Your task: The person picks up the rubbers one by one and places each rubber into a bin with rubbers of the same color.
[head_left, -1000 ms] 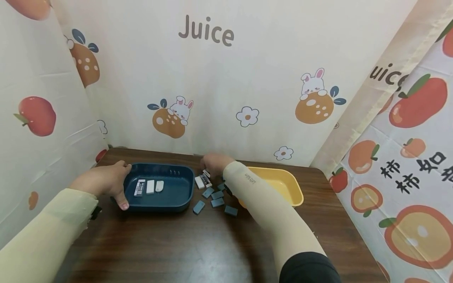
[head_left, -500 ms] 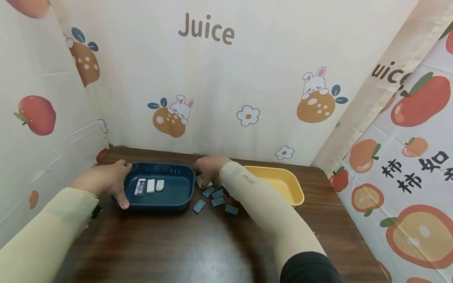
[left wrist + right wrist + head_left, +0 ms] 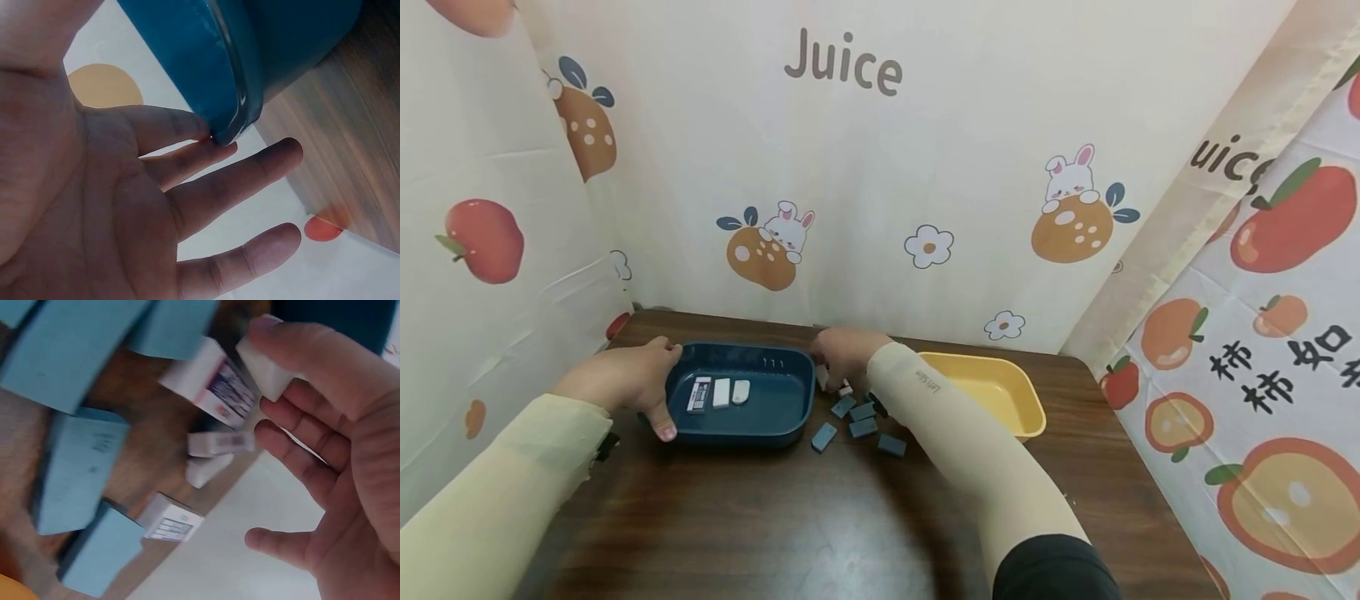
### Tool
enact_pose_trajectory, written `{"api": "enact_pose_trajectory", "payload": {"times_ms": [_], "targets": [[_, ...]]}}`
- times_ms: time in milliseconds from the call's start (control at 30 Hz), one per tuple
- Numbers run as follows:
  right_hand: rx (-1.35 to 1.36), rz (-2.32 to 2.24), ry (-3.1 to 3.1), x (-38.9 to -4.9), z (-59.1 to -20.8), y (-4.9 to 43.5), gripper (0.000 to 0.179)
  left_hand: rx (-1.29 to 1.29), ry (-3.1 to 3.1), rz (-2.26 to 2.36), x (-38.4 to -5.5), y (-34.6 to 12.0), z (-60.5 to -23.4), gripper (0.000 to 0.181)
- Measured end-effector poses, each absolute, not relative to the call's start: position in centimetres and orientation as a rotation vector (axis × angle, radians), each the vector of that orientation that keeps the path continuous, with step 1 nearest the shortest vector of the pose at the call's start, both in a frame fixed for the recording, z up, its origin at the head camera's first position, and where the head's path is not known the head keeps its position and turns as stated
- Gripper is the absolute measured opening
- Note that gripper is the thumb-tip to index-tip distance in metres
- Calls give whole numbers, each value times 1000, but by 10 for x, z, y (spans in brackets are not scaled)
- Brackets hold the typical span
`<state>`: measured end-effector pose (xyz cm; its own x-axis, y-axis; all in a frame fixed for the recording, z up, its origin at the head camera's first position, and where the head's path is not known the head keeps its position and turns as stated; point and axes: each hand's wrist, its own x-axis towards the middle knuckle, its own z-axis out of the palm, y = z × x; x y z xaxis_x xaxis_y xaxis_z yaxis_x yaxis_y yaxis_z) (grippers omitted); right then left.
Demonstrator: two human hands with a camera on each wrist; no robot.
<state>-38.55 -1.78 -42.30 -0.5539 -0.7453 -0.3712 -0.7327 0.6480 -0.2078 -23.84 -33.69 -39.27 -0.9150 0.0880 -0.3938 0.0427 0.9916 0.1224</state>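
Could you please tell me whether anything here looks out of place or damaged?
Nothing looks damaged. Only the blue blocks and white erasers scattered between the blue tray and yellow tray look untidy, lying at mixed angles, unlike the three erasers in the blue tray.

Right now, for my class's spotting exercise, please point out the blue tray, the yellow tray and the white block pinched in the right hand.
Blue tray (image 3: 777,400): head view, bare inner floor.
Yellow tray (image 3: 997,392): head view, bare inside.
White block (image 3: 269,373): right wrist view, exposed side.
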Motion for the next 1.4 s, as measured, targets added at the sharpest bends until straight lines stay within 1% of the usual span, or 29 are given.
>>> {"api": "enact_pose_trajectory", "payload": {"times_ms": [167,267,367,567,633,833,1000,1167,1400], "targets": [[-1174,-80,2519,-392,-406,-20,6,106,2720,121,-240,-336,-393,161],[-1112,-126,2611,-393,-395,-21,5,109,2717,114,-240,-335,-392,160],[-1046,-149,2708,-391,-384,-22,8,103,2722,116,-240,-334,-391,160],[-1045,-220,2762,-378,-373,-29,39,123,2717,127,-238,-333,-389,158],[-1082,-225,2726,-371,-370,-36,44,129,2716,131,-238,-334,-389,157],[-1252,-90,2585,-349,-369,-70,37,124,2733,133,-236,-338,-390,157],[-1280,62,2521,-337,-384,-97,37,126,2720,147,-235,-338,-390,157],[-1274,155,2492,-334,-403,-115,31,123,2720,170,-234,-338,-389,159],[-1206,308,2474,-339,-417,-132,34,112,2729,154,-235,-339,-390,161]]}}
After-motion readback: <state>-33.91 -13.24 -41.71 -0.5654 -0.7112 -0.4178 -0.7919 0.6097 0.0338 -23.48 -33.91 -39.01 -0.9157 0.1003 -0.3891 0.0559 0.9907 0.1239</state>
